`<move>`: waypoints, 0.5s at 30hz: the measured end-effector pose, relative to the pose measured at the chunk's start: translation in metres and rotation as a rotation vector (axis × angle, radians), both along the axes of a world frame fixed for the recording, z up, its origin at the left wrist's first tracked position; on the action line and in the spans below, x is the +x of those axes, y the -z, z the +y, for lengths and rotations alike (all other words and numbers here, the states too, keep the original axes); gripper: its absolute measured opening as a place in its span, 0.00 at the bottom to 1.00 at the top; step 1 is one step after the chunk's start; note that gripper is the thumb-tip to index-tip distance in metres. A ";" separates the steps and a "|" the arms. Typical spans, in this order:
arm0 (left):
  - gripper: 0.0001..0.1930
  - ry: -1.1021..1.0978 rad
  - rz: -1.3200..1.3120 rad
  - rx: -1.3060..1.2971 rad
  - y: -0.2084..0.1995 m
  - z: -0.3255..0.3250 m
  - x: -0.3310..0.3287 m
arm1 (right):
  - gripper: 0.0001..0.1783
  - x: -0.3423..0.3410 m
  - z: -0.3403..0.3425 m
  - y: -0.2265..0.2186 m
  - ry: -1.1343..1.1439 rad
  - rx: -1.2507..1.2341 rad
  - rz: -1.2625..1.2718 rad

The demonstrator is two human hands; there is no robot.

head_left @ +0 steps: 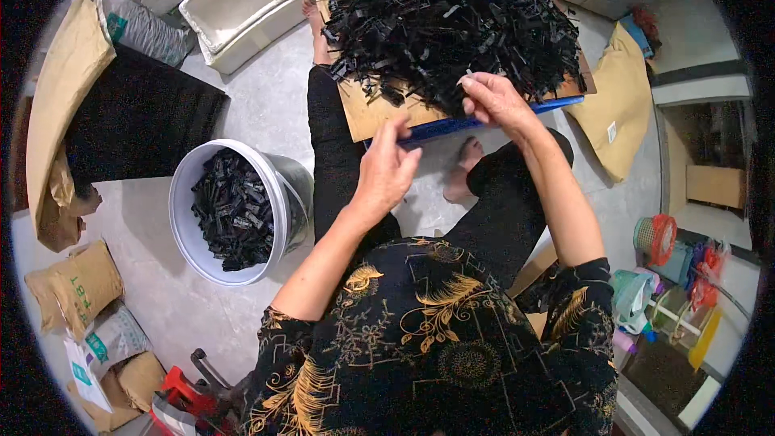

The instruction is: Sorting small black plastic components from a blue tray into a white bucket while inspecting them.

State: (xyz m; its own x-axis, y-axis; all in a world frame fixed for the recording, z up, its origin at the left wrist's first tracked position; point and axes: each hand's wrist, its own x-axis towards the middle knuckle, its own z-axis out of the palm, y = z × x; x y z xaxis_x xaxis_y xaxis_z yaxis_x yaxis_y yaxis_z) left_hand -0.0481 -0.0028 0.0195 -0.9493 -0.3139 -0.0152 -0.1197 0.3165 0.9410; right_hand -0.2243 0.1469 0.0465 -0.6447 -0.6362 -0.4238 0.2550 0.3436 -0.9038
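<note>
A large heap of small black plastic pieces [452,24] covers most of a wooden board [357,113] in front of me. My right hand [496,103] is at the heap's near edge, thumb and finger pinched together; whatever sits between them is too small to make out. Just short of the board's near left corner, my left hand [386,165] has its thumb and forefinger apart, with nothing visible in it. To the left on the floor stands a white bucket [180,222], partly filled with similar black pieces [232,206].
A blue edge [440,129] shows under the board. White foam box [242,8] at back left, near a black panel [141,117]. Brown sacks [77,287] lie lower left, beside a red object [182,396]. A tan sack [617,105] and hanging bags [634,295] are at right.
</note>
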 end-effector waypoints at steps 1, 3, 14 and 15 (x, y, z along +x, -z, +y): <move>0.25 -0.002 0.001 0.003 -0.009 0.000 -0.005 | 0.13 0.010 -0.004 -0.008 0.010 0.004 -0.007; 0.31 0.094 0.103 -0.116 -0.022 0.000 -0.013 | 0.13 0.019 -0.006 -0.008 -0.028 -0.034 -0.009; 0.27 0.267 0.094 0.056 -0.022 -0.007 -0.016 | 0.13 0.052 -0.009 -0.017 -0.157 -0.064 -0.104; 0.27 0.266 0.092 0.055 -0.021 -0.005 -0.015 | 0.12 0.055 -0.008 -0.017 -0.161 -0.079 -0.121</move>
State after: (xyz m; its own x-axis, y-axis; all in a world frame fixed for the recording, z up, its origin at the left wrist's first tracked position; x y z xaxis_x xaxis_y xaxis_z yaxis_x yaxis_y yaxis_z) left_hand -0.0629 -0.0082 0.0406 -0.9964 -0.0545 0.0646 0.0473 0.2733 0.9608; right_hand -0.1693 0.1384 0.0633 -0.4797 -0.7614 -0.4361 0.3105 0.3176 -0.8959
